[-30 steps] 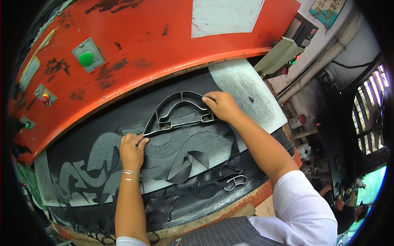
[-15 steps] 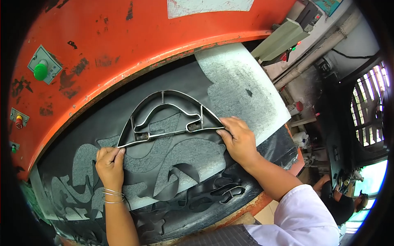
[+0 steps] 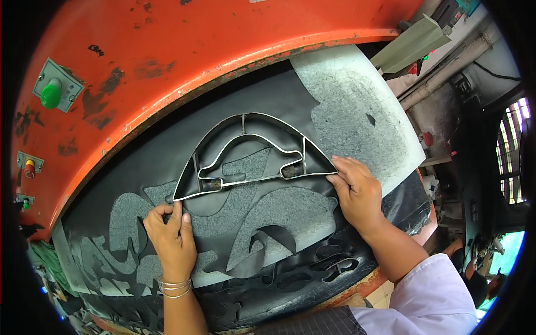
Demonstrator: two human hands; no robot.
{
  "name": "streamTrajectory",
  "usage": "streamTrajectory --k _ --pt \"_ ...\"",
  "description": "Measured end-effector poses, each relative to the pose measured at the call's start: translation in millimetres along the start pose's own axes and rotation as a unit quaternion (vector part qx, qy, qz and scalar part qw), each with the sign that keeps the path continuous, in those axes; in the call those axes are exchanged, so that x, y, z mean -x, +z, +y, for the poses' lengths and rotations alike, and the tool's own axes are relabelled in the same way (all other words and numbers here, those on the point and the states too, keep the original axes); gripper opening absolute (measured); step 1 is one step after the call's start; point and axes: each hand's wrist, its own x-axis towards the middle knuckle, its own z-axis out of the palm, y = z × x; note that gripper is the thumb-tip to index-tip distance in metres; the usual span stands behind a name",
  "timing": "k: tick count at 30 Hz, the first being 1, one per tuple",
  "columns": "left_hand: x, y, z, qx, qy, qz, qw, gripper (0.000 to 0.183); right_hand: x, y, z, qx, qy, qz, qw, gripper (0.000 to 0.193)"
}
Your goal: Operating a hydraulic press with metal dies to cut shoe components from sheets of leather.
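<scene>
A metal cutting die (image 3: 245,124), a curved strip-steel frame with inner braces, lies on a sheet of black leather-like material (image 3: 268,89). My right hand (image 3: 360,192) pinches the die's right corner between thumb and fingers. At the left corner, my left hand (image 3: 172,237) touches the tip with a forefinger, its thumb standing apart and the other fingers partly curled. Beneath the die, the sheet has cut-out holes that show the worn grey-white cutting board (image 3: 357,123).
A red-orange machine beam (image 3: 223,39) arches over the board's far side, with a green button (image 3: 51,95) and a red-yellow knob (image 3: 29,168) at left. Black scraps (image 3: 273,273) and a smaller die (image 3: 339,269) lie along the near edge. Another person (image 3: 484,285) is at far right.
The view has shifted, so the scene sits further right and the die looks slightly larger. My left thumb has come away from the die's corner; my right hand keeps its pinch.
</scene>
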Motion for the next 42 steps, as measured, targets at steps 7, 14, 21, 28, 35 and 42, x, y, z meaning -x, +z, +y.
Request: streamTrajectory --k 7,14,21,28,35,42 --pt "-2 -4 -5 0.018 -0.008 -0.030 0.999 0.030 0 0 0 -0.006 -0.011 -0.023 1.000 0.026" --pt "-2 -3 -9 0.019 0.013 -0.027 0.999 0.030 2 1 -1 -0.011 -0.002 -0.017 1.000 0.027" --pt "-2 1 -9 -0.001 0.029 -0.002 1.000 0.032 6 5 6 -0.086 0.031 -0.075 0.993 0.048" --pt "-6 -1 -12 -0.024 0.054 -0.008 0.998 0.037 12 9 11 -0.126 0.069 0.008 0.990 0.057" --pt "-7 -2 -15 -0.056 0.012 -0.013 0.998 0.037 1 1 19 -0.180 0.033 0.023 0.983 0.066" --pt "-4 1 -7 -0.013 0.070 0.040 0.997 0.029 15 0 20 -0.159 0.038 0.047 0.985 0.067"
